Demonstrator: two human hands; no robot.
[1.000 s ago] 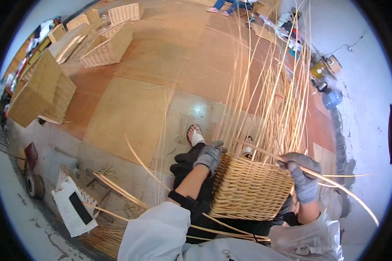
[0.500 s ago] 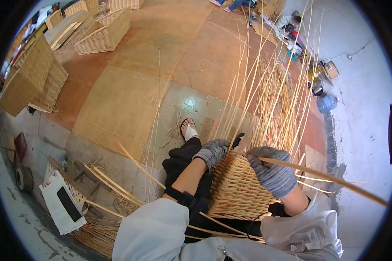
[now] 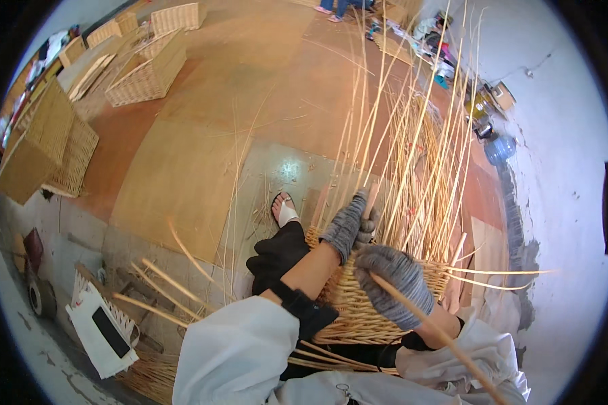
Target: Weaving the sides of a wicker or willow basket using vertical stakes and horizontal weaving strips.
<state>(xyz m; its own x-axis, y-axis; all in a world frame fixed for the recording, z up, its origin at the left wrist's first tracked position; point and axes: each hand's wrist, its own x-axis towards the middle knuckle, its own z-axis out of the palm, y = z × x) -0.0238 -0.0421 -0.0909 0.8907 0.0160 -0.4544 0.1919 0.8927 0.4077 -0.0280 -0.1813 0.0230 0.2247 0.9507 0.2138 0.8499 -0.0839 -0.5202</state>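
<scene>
A half-woven wicker basket (image 3: 358,307) rests on my lap, its long pale upright stakes (image 3: 412,142) fanning up and away. My left hand (image 3: 348,226), in a grey knit glove, grips stakes at the basket's rim. My right hand (image 3: 395,283), also gloved, is closed on a long willow rod (image 3: 446,341) that runs down to the lower right, close over the woven wall. The two hands are nearly touching. My foot in a white sandal (image 3: 285,208) shows beyond the basket.
Loose willow rods (image 3: 162,277) lie at my left beside a white bag with a dark phone (image 3: 105,331). Finished wicker baskets (image 3: 145,71) and crates (image 3: 44,145) stand at the far left. A blue water jug (image 3: 500,148) sits by the right wall. People work at the far end.
My right hand has swung in from the basket's right side to its near rim, drawing the rod with it. My left hand has slid up the stakes. The view tilted.
</scene>
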